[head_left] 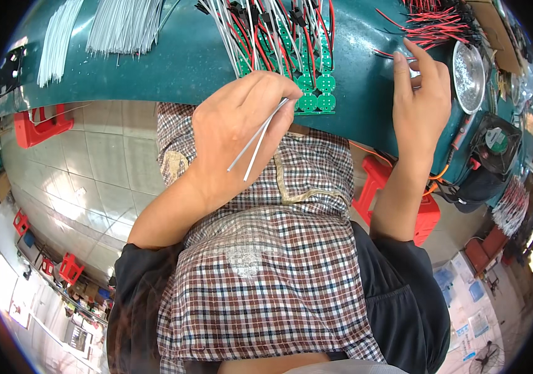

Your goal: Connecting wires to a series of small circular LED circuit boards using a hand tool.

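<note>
My left hand (pixel 241 118) is closed in a pinch around two thin wires (pixel 257 142), one grey and one white, whose loose ends point down toward my lap. Its fingertips are at the edge of a panel of round green circuit boards (pixel 325 101). Black, red and white wires with black connectors (pixel 266 22) rise from that panel. Over the table to the right, my right hand (pixel 424 93) has its thumb and index finger apart. Close to those fingertips lie red-and-black wires (pixel 435 31); one pair runs behind the thumb, and I cannot tell whether it is touched.
Bundles of white wires (pixel 60 40) and grey wires (pixel 123 25) lie at the table's far left. To the right are a round metal dish (pixel 468 78), a soldering iron (pixel 463 131) with an orange cable and a small black fan (pixel 496 143). Red stools (pixel 45 124) stand below the green tabletop (pixel 185 68).
</note>
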{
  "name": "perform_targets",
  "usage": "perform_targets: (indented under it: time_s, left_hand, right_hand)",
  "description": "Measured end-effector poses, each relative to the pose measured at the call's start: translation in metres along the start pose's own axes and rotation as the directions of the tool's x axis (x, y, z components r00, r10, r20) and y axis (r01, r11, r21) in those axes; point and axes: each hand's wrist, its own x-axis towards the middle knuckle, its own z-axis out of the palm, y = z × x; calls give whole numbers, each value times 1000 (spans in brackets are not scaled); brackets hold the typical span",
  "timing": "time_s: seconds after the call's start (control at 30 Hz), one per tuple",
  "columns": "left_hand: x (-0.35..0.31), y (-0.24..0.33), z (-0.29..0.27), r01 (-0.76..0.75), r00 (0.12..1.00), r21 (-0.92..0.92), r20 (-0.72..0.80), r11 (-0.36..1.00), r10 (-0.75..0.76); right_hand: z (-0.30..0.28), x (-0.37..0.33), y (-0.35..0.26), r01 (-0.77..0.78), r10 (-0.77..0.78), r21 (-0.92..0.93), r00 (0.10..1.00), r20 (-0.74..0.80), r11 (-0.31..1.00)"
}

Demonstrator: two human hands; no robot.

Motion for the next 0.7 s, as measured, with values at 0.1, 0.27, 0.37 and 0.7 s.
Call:
perform_targets:
  time_s: [0.1,0.27,0.37,0.7]
  left_hand:
    - [0,0,2,-2,999,-65,-39,998,-1]
    - [0,-2,1,12,1000,-44,-22,999,-13]
    - [0,0,1,21,1000,-39,-20,999,-22]
    - [10,8,2,0,1000,87,8,996,-1]
  right_hand:
    - [1,-3,2,54,-54,-53,999,1,997]
    - [-4,-9,4,-34,34,-14,999,26,999]
    - [-6,-8,3,-152,151,28,988,32,988]
    - [-20,4,0,-365,366,-52,900,237,930]
